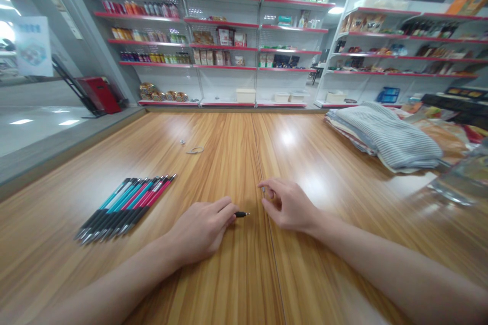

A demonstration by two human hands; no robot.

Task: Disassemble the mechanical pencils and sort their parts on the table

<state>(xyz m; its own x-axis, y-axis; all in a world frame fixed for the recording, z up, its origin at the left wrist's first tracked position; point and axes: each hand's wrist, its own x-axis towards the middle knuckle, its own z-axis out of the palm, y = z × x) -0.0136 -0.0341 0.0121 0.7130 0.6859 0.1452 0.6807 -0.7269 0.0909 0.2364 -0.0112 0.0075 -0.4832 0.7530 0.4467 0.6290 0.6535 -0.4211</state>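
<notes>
A wood-grained tabletop (229, 132) occupies the foreground, with red-edged shelves (226, 81) of packaged goods standing beyond its far edge. Between the two hands appears the held pen (241, 214), of which only a slim, dark end with a narrow tip is exposed (the remainder is hidden by the fingers). The long axis of that end runs roughly left to right across the person's front, the tip directed toward the near side of the right hand (288, 205). The left hand (206, 226) is the nearer one, closed around the held pen with its back upward. The right hand lies to the right of the held pen and slightly beyond it, apart from the tip; its fingers are curled, leaving a narrow gap between thumb and forefinger. A small glint shows near that gap, but whether anything is gripped there cannot be told. Well to the left of the held pen, a row of pens (125, 208) lies slantwise, metal tips toward the person. Beyond the held pen and to its left rests a pale loop (196, 151); beyond and to its right, a folded striped cloth (396, 134).
</notes>
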